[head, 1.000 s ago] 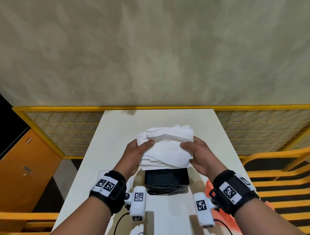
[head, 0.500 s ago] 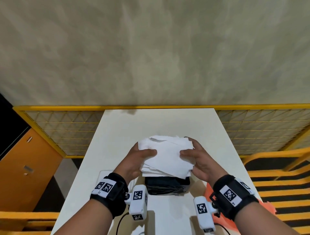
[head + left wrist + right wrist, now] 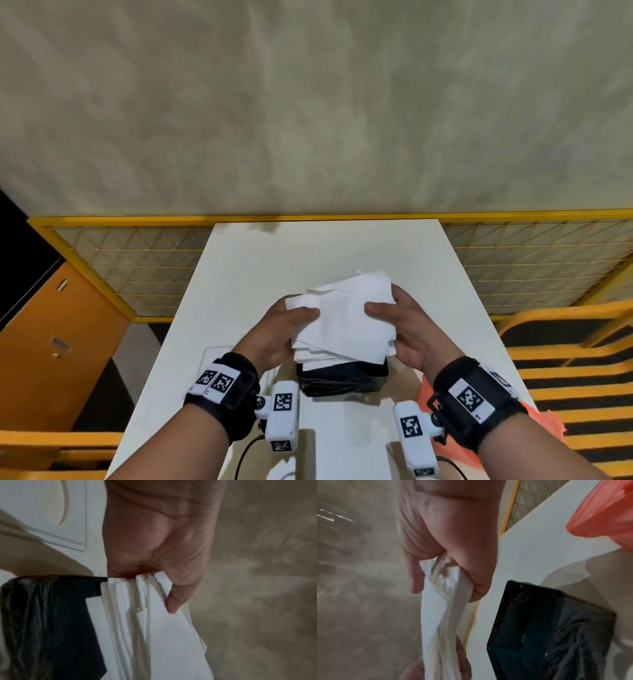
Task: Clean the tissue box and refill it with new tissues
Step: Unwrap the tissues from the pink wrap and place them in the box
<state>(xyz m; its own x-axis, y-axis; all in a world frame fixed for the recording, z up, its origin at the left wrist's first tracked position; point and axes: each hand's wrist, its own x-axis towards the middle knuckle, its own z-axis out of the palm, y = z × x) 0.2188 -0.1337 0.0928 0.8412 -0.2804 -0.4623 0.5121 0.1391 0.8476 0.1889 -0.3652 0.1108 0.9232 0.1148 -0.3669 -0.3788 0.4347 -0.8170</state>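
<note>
A thick stack of white tissues (image 3: 346, 320) is held between both hands just above the black tissue box (image 3: 342, 378), which stands open on the white table (image 3: 308, 257). My left hand (image 3: 286, 325) grips the stack's left edge, thumb on top. My right hand (image 3: 394, 320) grips the right edge the same way. In the left wrist view the tissues (image 3: 150, 628) hang beside the box (image 3: 51, 622). The right wrist view shows the tissues (image 3: 440, 608) pinched by the fingers, with the box (image 3: 539, 635) open below.
A white lid-like panel (image 3: 51, 513) lies on the table left of the box. An orange plastic bag (image 3: 431, 394) lies at the table's right edge. Yellow mesh fencing (image 3: 513, 260) runs behind and beside the table; an orange cabinet (image 3: 51, 342) stands at the left.
Both hands have lowered the tissue stack toward me, from well above the box to just over its opening, now covering most of it.
</note>
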